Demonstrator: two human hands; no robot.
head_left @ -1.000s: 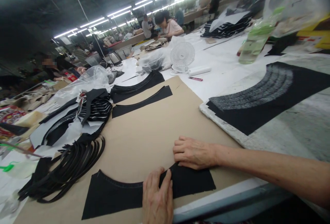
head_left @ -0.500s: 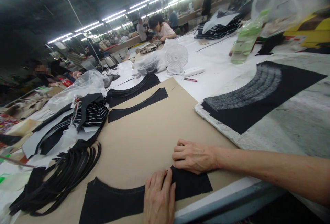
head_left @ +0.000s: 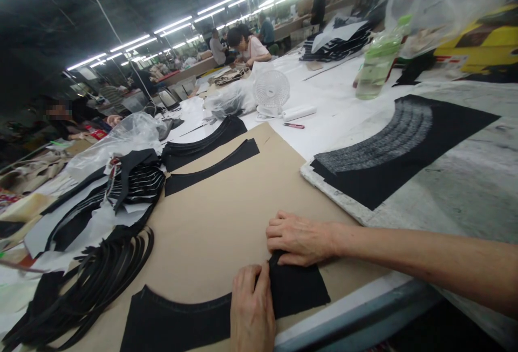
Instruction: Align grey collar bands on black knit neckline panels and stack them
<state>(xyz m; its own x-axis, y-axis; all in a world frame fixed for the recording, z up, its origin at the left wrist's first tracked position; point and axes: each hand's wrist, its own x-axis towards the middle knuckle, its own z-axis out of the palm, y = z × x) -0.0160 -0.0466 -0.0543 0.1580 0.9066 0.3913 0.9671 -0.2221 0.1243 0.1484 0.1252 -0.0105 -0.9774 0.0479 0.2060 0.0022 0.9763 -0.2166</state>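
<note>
A black fabric piece [head_left: 174, 322] with a curved upper edge lies flat along the near side of a beige board [head_left: 218, 238]. My left hand [head_left: 253, 306] bears down on its curved edge, fingers bent and closed at the fabric. Just beyond, my right hand [head_left: 299, 238] has its fingers curled in at the same edge, the thumb on the black fabric. Both sets of fingertips are partly hidden, close together but apart. Farther up the board lie a narrow curved black piece [head_left: 212, 167] and a stack of similar black pieces [head_left: 206, 144].
Black strips [head_left: 101, 282] and a pile of black pieces [head_left: 133, 184] lie at left. On a stained slab [head_left: 457, 184] at right rest black pieces with whitish curved bands [head_left: 376, 136]. Behind stand a small fan [head_left: 271, 92], red snips [head_left: 293, 125] and a bottle [head_left: 374, 71]. People work farther back.
My left hand has shifted slightly right along the curved edge, its fingers more bent. The right thumb now shows on the fabric. The whole view has moved a little.
</note>
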